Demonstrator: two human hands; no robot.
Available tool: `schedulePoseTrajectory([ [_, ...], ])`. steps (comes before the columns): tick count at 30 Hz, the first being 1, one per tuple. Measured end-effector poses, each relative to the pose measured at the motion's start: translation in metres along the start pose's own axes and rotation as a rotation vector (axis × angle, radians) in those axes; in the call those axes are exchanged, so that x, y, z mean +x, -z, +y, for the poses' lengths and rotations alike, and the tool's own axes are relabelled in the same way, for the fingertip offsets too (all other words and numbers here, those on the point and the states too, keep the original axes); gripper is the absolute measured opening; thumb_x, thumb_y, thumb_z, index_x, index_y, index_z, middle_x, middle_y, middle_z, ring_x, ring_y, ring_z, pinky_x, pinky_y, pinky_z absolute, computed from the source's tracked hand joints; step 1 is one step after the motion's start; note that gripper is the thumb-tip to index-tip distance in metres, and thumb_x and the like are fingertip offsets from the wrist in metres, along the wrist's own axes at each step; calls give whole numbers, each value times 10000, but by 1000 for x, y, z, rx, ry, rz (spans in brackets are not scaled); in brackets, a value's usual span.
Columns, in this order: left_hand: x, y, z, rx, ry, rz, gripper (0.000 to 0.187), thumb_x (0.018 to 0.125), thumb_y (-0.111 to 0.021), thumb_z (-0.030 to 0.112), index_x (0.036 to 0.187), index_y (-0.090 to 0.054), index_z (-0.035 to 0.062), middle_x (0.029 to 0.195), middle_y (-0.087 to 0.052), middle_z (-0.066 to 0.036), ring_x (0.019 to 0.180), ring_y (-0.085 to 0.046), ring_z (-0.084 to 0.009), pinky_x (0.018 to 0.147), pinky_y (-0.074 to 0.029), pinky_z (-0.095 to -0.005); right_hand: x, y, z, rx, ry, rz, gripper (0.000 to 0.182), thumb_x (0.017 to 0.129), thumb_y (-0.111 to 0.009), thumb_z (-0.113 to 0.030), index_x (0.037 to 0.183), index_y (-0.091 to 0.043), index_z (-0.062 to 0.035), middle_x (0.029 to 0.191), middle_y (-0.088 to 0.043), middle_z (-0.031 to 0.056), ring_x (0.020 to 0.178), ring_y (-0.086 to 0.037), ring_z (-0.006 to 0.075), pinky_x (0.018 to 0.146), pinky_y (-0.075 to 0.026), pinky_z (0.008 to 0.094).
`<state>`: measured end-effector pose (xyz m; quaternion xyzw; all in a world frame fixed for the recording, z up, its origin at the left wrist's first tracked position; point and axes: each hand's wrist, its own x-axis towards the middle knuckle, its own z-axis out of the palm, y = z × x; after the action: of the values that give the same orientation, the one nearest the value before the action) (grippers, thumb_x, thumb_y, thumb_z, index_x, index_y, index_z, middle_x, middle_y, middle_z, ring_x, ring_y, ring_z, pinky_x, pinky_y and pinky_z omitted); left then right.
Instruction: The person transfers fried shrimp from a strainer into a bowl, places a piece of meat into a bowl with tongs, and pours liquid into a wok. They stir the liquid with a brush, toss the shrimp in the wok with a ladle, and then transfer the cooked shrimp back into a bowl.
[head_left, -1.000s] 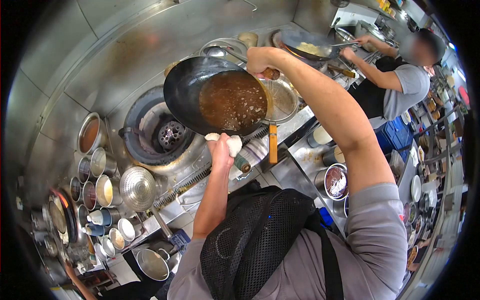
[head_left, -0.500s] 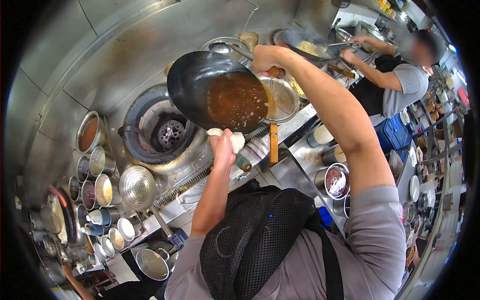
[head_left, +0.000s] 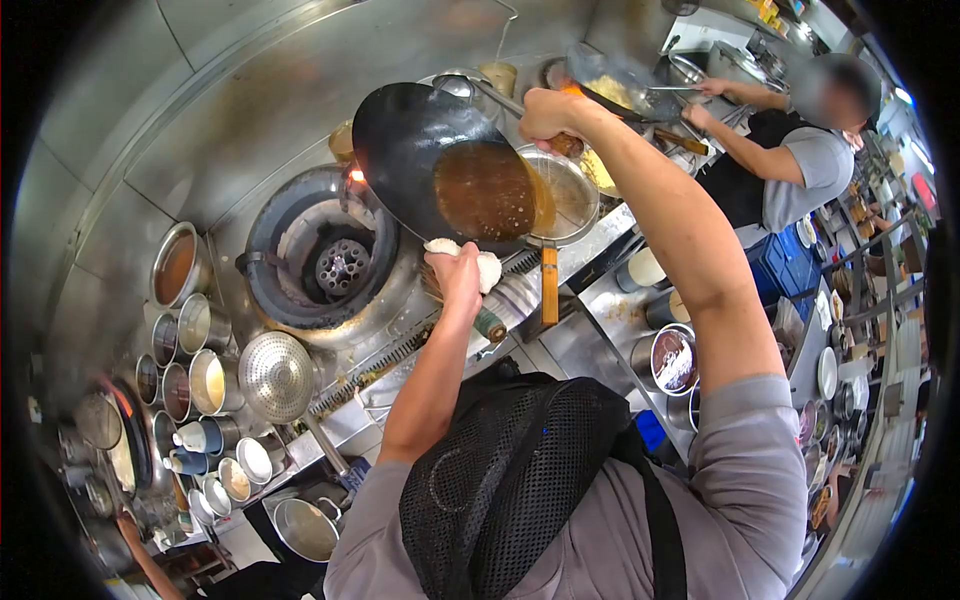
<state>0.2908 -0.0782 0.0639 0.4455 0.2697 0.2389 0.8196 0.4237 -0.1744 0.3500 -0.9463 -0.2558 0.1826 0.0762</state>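
Your left hand (head_left: 458, 278) clasps wok (head_left: 400, 145) through cloth (head_left: 488, 270), likely against heat; your right hand (head_left: 552, 117) grips ladle (head_left: 498, 97). Wok tilts right, tipping liquid (head_left: 485, 190) toward strainer (head_left: 572, 200).

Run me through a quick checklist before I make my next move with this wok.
1. Left hand protected: ok, it grips the wok edge with a white cloth.
2. Right hand on the ladle: ok, closed around its handle.
3. Wok tipped toward the strainer: ok, brown liquid reaches the rim on that side.
4. Wok empty: not ok, liquid pools inside.
5. Burner fully out: cannot tell, its middle is dark, but a small orange glow shows by its rim.
6. Strainer's underside: cannot tell, hidden from this view.
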Motion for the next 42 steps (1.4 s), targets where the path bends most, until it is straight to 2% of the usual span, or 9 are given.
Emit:
schedulePoseTrajectory([
  [3, -8, -13, 14, 129, 24, 4, 631, 756, -581, 8, 1276, -241, -104, 1100, -504, -212, 888, -595, -236, 697, -520, -332, 6, -2, 12, 67, -35, 42, 176, 727, -555, -75, 618, -657, 17, 623, -653, 151, 540, -640, 261, 533, -500, 393],
  [6, -17, -27, 24, 273, -133, 150, 509, 746, -595, 36, 1169, -344, -98, 942, -519, -178, 846, -600, -272, 708, -512, -354, 3, -2, 24, 217, -112, 46, 182, 741, -550, -78, 608, -639, 9, 594, -627, 147, 510, -617, 262, 500, -485, 397],
  [11, -16, -31, 27, 603, -177, 90, 599, 732, -611, 94, 1207, -320, -127, 1103, -511, -329, 1017, -563, -438, 947, -425, -441, 5, -7, 52, 310, -108, 80, 174, 750, -540, -52, 603, -598, 20, 586, -600, 155, 482, -586, 263, 455, -459, 401],
  [17, -15, -35, 12, 741, -355, 48, 572, 745, -607, 114, 1192, -343, -126, 1104, -506, -360, 1043, -532, -504, 942, -419, -487, -14, -16, 83, 408, -158, 167, 112, 779, -592, -77, 748, -555, 24, 526, -534, 85, 409, -517, 183, 391, -419, 349],
  [25, -27, -41, 10, 807, -428, -55, 601, 748, -612, 97, 1232, -323, -111, 1104, -496, -353, 997, -533, -533, 891, -427, -549, -72, -20, 91, 591, -177, 300, 106, 810, -581, -79, 766, -523, -1, 548, -494, 36, 431, -493, 127, 369, -396, 304],
  [33, -9, 7, 8, 805, -579, -63, 638, 742, -610, 61, 1267, -302, -131, 1186, -472, -351, 1029, -549, -492, 934, -433, -472, -88, -35, 54, 589, -148, 340, 125, 819, -583, -85, 835, -522, 22, 587, -515, 43, 434, -504, 129, 379, -420, 310],
  [35, -12, 28, 30, 591, -390, -29, 652, 741, -615, 54, 1305, -316, -82, 1191, -488, -321, 1104, -520, -445, 978, -401, -463, -82, -42, 35, 586, -78, 321, 160, 824, -576, -69, 898, -546, 70, 594, -545, 68, 442, -532, 162, 405, -450, 337],
  [37, -3, 56, 28, 390, -462, 93, 615, 748, -611, 44, 1297, -352, -61, 1213, -521, -257, 1059, -561, -392, 1019, -395, -447, -70, -47, 23, 615, -40, 253, 206, 843, -591, -88, 968, -555, 72, 605, -548, 58, 457, -530, 145, 422, -439, 312],
  [42, -28, 150, 74, -142, -9, 167, 299, 772, -587, 21, 1054, -487, 29, 951, -596, -84, 802, -645, -229, 682, -568, -381, 1, -132, 36, 960, 220, 278, 257, 888, -644, -192, 1040, -594, 9, 626, -561, 20, 481, -505, 89, 447, -396, 263],
])
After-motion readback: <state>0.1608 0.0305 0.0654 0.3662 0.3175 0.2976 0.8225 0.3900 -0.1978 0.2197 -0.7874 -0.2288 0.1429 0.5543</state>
